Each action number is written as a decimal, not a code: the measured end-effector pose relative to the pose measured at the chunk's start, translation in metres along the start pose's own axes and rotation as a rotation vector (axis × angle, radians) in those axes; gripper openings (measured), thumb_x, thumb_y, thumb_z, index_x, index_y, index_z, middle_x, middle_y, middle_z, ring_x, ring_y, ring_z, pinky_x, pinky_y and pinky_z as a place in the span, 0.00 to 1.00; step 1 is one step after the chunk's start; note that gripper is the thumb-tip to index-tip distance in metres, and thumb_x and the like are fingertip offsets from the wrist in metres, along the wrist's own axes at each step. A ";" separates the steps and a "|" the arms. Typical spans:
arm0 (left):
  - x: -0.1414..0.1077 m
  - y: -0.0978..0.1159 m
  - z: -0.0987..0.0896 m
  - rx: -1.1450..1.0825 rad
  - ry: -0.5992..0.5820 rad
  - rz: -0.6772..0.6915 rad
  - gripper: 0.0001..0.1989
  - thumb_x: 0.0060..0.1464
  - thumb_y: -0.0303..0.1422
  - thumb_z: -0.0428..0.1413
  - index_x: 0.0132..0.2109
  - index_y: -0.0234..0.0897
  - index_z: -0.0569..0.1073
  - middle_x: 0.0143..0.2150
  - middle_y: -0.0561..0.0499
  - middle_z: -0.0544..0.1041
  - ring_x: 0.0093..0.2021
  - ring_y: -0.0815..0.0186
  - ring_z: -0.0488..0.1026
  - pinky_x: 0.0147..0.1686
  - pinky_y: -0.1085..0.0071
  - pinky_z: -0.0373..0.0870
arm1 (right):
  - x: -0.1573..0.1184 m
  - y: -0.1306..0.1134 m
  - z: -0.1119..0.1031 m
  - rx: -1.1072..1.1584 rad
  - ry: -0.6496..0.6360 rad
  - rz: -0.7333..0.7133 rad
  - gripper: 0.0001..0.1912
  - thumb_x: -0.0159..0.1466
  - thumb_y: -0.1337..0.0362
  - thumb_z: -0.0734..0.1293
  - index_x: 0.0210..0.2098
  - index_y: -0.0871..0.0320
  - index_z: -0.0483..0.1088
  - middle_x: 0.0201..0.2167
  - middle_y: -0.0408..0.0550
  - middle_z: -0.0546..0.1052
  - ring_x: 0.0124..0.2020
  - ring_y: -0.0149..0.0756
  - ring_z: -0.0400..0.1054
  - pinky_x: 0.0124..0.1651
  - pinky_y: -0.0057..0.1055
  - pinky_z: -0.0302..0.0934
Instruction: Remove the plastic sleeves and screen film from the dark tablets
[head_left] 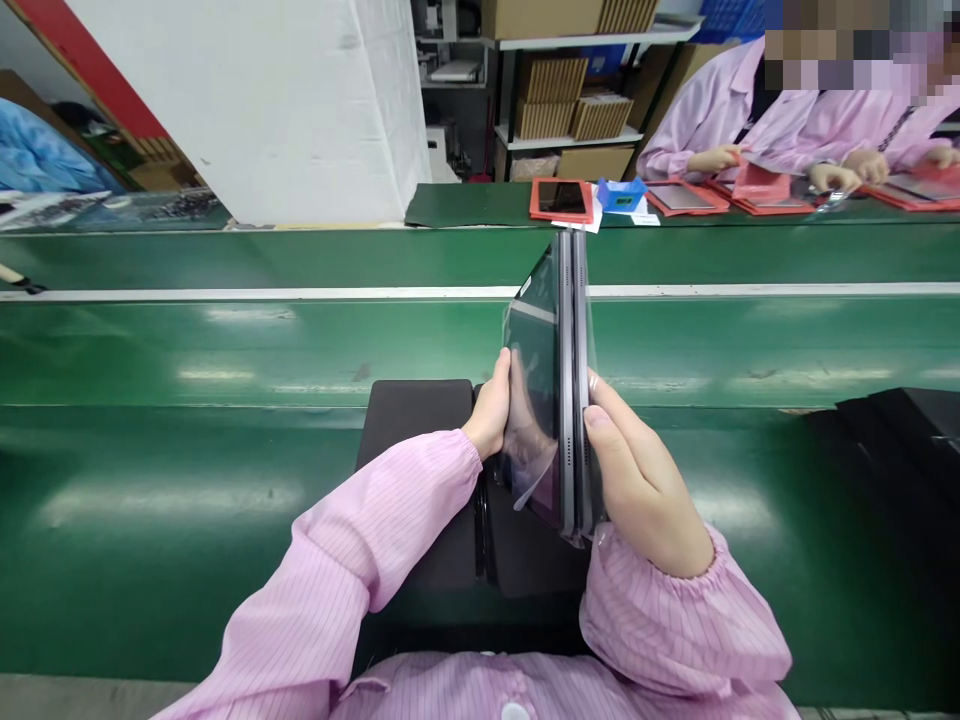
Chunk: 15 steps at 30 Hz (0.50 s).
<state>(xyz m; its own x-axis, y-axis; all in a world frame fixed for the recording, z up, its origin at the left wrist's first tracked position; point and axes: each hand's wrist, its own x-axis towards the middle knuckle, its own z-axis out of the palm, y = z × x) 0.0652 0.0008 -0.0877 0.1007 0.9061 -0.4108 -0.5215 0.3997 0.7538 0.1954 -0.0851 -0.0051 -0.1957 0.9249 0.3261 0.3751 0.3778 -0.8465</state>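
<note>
Two tablets (568, 400) stand on edge, face to back, held upright between my hands above the bench. Clear film covers the glossy screen on the left side, and a loose corner of it hangs near the bottom. My left hand (493, 410) presses on that screen side, its fingers mostly hidden behind the tablets. On the opposite side, my right hand (637, 470) grips the outer tablet with thumb and fingers. Beneath them lies an opened black folio case (424, 480), its two panels side by side on the green bench.
A stack of black cases (900, 480) lies at the right. Across the green conveyor (247, 340), co-workers in pink handle red-cased tablets (772, 195). Another red-cased tablet (562, 200) sits beside a blue packet (621, 195). A white-covered block (300, 110) stands at the back left.
</note>
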 end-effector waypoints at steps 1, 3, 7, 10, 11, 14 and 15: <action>-0.001 0.001 0.002 0.013 0.016 0.005 0.31 0.60 0.59 0.51 0.46 0.35 0.79 0.49 0.39 0.82 0.55 0.49 0.77 0.57 0.58 0.72 | 0.000 0.000 -0.001 0.001 -0.002 0.001 0.26 0.77 0.55 0.54 0.71 0.50 0.58 0.70 0.42 0.64 0.72 0.42 0.55 0.72 0.40 0.56; -0.003 0.001 0.004 0.024 0.042 0.012 0.30 0.62 0.57 0.49 0.47 0.34 0.79 0.51 0.39 0.81 0.54 0.51 0.78 0.56 0.60 0.73 | 0.001 0.000 -0.003 0.003 -0.009 0.005 0.25 0.77 0.55 0.54 0.71 0.49 0.58 0.70 0.42 0.64 0.72 0.43 0.55 0.72 0.43 0.55; -0.004 0.001 0.006 0.005 0.060 0.035 0.28 0.65 0.54 0.48 0.48 0.35 0.79 0.51 0.41 0.81 0.53 0.54 0.78 0.55 0.63 0.73 | 0.001 -0.001 -0.008 0.002 -0.035 0.012 0.25 0.77 0.56 0.54 0.71 0.50 0.58 0.69 0.43 0.65 0.72 0.45 0.55 0.73 0.47 0.54; -0.005 0.001 0.007 -0.008 0.074 0.054 0.27 0.64 0.55 0.49 0.46 0.36 0.80 0.47 0.42 0.83 0.51 0.54 0.80 0.54 0.62 0.75 | 0.000 -0.002 -0.012 -0.012 -0.049 0.019 0.25 0.77 0.56 0.54 0.71 0.50 0.59 0.69 0.43 0.66 0.71 0.45 0.57 0.73 0.48 0.54; -0.006 0.001 0.007 -0.005 0.090 0.060 0.27 0.64 0.55 0.50 0.45 0.36 0.80 0.46 0.43 0.83 0.51 0.53 0.80 0.54 0.62 0.75 | 0.000 -0.001 -0.014 -0.017 -0.055 0.020 0.25 0.77 0.56 0.54 0.71 0.49 0.58 0.69 0.43 0.66 0.71 0.46 0.57 0.73 0.49 0.54; -0.009 0.001 0.008 -0.003 0.121 0.077 0.27 0.63 0.55 0.51 0.44 0.36 0.80 0.44 0.44 0.83 0.51 0.53 0.80 0.54 0.62 0.75 | -0.001 0.000 -0.019 -0.024 -0.085 0.010 0.25 0.77 0.56 0.54 0.71 0.48 0.57 0.70 0.41 0.65 0.72 0.46 0.54 0.73 0.48 0.53; -0.009 0.002 0.008 -0.009 0.119 0.078 0.27 0.63 0.55 0.50 0.44 0.36 0.80 0.44 0.44 0.83 0.50 0.54 0.80 0.53 0.63 0.75 | -0.002 0.001 -0.021 -0.027 -0.098 0.005 0.25 0.77 0.56 0.54 0.71 0.48 0.57 0.70 0.40 0.64 0.72 0.45 0.53 0.73 0.47 0.52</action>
<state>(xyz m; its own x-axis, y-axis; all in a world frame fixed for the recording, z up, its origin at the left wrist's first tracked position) 0.0702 -0.0060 -0.0787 -0.0418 0.9114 -0.4094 -0.5311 0.3268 0.7817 0.2153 -0.0853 0.0026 -0.2812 0.9187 0.2775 0.4006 0.3751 -0.8359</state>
